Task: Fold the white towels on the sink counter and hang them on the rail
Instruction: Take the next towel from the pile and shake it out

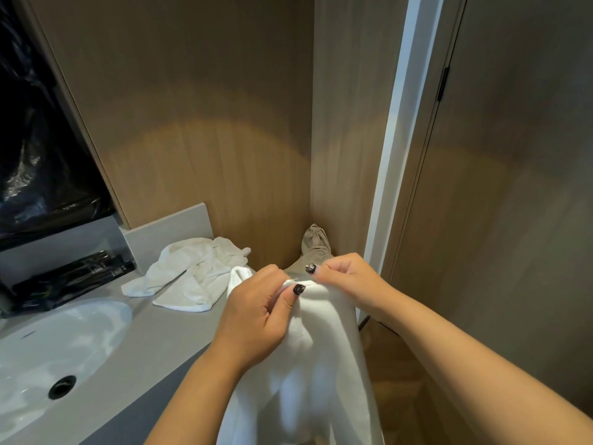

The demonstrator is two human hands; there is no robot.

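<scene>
Both hands are meeting at the top edge of a white towel (321,364), which is hanging down from them in front of the person, just past the right end of the counter (167,335). The left hand (256,316) is pinching the towel's edge, its fingers curled over the cloth and its thumb, with a dark painted nail, pressing on the near side. The right hand (345,284) is gripping the same edge just beside it, fingers curled tight together and the thumb, also dark-nailed, pressing toward the left thumb; the 2 thumbs are nearly touching. Below the hands the towel is falling in soft folds and running out of view at the bottom. A 2nd towel (192,274) is lying crumpled on the grey counter behind the left hand, near the wood wall (199,139), with 1 flap spreading toward the sink (48,348). The white sink is sitting at the left, its dark drain (62,387) low in the bowl. Black tubes or packets (80,274) are lying on a tray behind the sink, too blurred to tell apart. A beige cloth bag (316,245) is sitting in the corner beyond the hands, partly hidden by them. A dark plastic sheet (38,139) is covering the upper left. A white door frame (394,155) is standing at the right.
</scene>
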